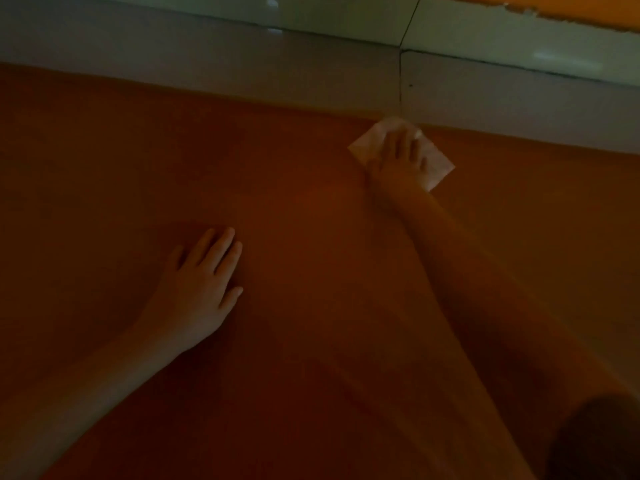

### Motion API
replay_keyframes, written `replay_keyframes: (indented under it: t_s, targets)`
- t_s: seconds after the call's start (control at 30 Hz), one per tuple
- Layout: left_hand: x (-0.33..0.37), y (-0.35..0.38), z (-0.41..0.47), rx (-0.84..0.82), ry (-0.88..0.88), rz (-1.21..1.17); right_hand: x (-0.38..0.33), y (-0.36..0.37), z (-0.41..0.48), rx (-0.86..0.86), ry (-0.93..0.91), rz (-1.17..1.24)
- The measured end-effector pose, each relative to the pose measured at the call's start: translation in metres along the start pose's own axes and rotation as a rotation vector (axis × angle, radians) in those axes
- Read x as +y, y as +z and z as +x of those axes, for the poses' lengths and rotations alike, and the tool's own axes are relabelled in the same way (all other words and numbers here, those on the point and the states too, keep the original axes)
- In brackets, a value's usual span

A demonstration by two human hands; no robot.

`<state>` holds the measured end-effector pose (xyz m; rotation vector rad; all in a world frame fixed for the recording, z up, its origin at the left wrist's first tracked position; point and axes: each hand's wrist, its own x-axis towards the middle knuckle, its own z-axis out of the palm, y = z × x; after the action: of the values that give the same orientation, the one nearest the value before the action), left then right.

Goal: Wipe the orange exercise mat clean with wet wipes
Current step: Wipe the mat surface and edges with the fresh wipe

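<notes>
The orange exercise mat [294,202] fills most of the dim head view. A white wet wipe [437,165] lies flat on the mat near its far edge, a corner reaching onto the floor. My right hand [398,161] presses down on the wipe with straight fingers, arm stretched far forward. My left hand [201,285] rests flat on the mat at the lower left, fingers straight and holding nothing.
Pale glossy floor tiles [242,64] run beyond the mat's far edge, with a dark grout line [401,81] between them. An orange strip [554,8] shows at the top right. A dark rounded shape [602,441] sits at the bottom right corner.
</notes>
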<state>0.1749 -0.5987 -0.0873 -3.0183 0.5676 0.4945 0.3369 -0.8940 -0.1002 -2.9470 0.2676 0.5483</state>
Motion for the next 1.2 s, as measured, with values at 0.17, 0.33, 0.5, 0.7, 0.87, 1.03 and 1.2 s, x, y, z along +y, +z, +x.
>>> replay_keyframes:
  t_s: [0.17,0.33,0.5,0.7,0.87,1.03,1.2]
  targets:
    - [0.000,0.002,0.001,0.021,0.007,0.020,0.010,0.043,-0.086,-0.025,-0.605,-0.101]
    - [0.001,0.003,0.001,-0.001,-0.014,0.016,0.045,0.032,-0.064,-0.006,-0.447,-0.150]
    - [0.005,0.001,-0.002,0.011,-0.038,-0.037,-0.007,0.058,-0.087,0.063,-0.199,0.001]
    - [0.001,-0.005,-0.006,-0.135,-0.051,-0.117,0.032,0.074,-0.143,-0.013,-0.758,-0.132]
    - [0.008,-0.007,-0.019,-0.176,-0.076,-0.131,0.068,0.061,-0.127,0.081,-0.118,0.088]
    - [0.018,-0.012,-0.029,-0.294,-0.091,-0.076,0.016,0.079,-0.172,0.040,-0.182,0.051]
    - [0.027,-0.019,-0.045,-0.365,-0.069,-0.007,0.027,0.089,-0.222,-0.104,-0.698,-0.064]
